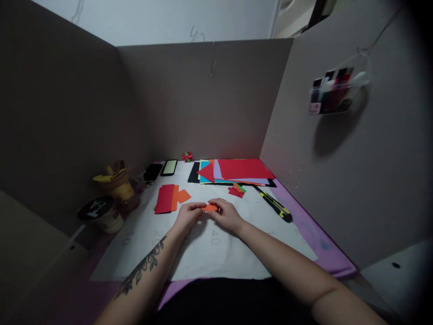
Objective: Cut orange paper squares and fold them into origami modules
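A small piece of orange paper [211, 207] is held between my two hands over the white sheet that covers the table. My left hand [189, 215] pinches its left end between thumb and fingers. From the other side my right hand [227, 214] grips the right end, thumb below and fingers above. Whether the paper is folded is too small to make out fully. Just beyond my left hand lie red paper strips [164, 198] and orange paper pieces [183, 196]. Past my right hand rests a little heap of red and green folded pieces [237, 191].
A yellow-black utility knife [274, 204] lies at right. Coloured sheets [245, 169] are stacked at the back, near a red-green paper star [187, 156] and a phone [169, 168]. A lidded tub [101, 214] and yellow pot [117, 185] stand left. Grey panels [203, 99] enclose the table.
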Demonstrator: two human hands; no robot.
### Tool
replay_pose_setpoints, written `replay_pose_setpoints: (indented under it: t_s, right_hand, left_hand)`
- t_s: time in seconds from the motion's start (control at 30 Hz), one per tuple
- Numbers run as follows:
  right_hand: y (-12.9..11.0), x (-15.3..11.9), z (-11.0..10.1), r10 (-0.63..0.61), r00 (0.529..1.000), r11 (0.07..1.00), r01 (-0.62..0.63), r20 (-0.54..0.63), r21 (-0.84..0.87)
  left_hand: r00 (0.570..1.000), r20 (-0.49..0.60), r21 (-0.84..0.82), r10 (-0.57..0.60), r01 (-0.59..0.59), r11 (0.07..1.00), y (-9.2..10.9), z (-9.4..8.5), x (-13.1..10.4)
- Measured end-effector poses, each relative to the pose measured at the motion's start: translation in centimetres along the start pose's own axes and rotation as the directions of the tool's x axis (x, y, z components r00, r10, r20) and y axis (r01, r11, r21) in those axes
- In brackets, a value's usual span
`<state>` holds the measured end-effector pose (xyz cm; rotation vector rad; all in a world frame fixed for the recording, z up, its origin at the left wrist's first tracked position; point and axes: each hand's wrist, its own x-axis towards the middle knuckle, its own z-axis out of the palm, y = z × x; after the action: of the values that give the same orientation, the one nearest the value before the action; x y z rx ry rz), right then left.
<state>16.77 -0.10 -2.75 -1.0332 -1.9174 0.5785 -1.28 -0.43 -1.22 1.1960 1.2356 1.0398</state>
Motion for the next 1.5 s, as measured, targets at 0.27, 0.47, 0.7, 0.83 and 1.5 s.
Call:
replay_pose_setpoints:
  t_s: [0.27,0.47,0.7,0.83,1.5]
  right_hand:
    - [-0.5,0.2,0.1,-0.033,0.998,0.999,0.035,0.058,-0.037]
    - [-1.0,0.2,0.0,-0.027,0.999,0.999,0.026,0.04,0.018]
    - [-0.1,0.4,0.7,0.168,0.985,0.961,-0.173,0.041,0.217]
    - [-0.1,0.5,0.7,0.181,0.982,0.962,-0.187,0.047,0.201]
    - [1.8,1.6,-0.7,0.275,0.961,0.891,-0.237,-0.043,0.388]
  left_hand:
    - [0.999,-0.034,-0.058,-0.002,0.0,0.998,0.1,0.0,0.3]
    - [0.998,-0.011,-0.046,0.065,-0.065,0.997,0.0,0.2,0.2]
    - [0.98,-0.018,0.103,0.2,-0.197,0.975,-0.5,0.3,0.2]
    - [0.965,0.02,0.161,0.261,-0.261,0.952,-0.1,0.7,-0.2]
    - [0.961,0.16,0.517,0.225,-0.276,0.811,1.0,1.1,-0.7]
